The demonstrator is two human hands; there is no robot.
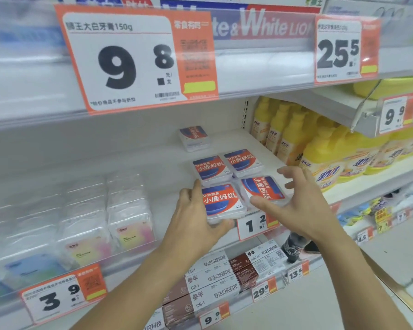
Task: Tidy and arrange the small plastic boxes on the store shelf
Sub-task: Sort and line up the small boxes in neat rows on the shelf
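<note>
Several small clear plastic boxes with red and blue labels lie flat on the white shelf [153, 160]. My left hand [193, 220] grips the front-left box [221, 201], thumb under its near edge and fingers along its left side. My right hand [296, 206] holds the front-right box [262, 186] between thumb and spread fingers; its label is turned sideways. Behind them two more boxes, the back-left box [210, 167] and the back-right box [242, 160], sit side by side. One lone box [193, 136] lies deeper in, near the back wall.
Yellow bottles [320, 153] stand close on the right. Clear wrapped packs [126, 210] fill the left of the shelf behind a low clear guard. The upper shelf edge with a large price tag [129, 60] hangs overhead. Brown and white cartons [212, 282] fill the shelf below.
</note>
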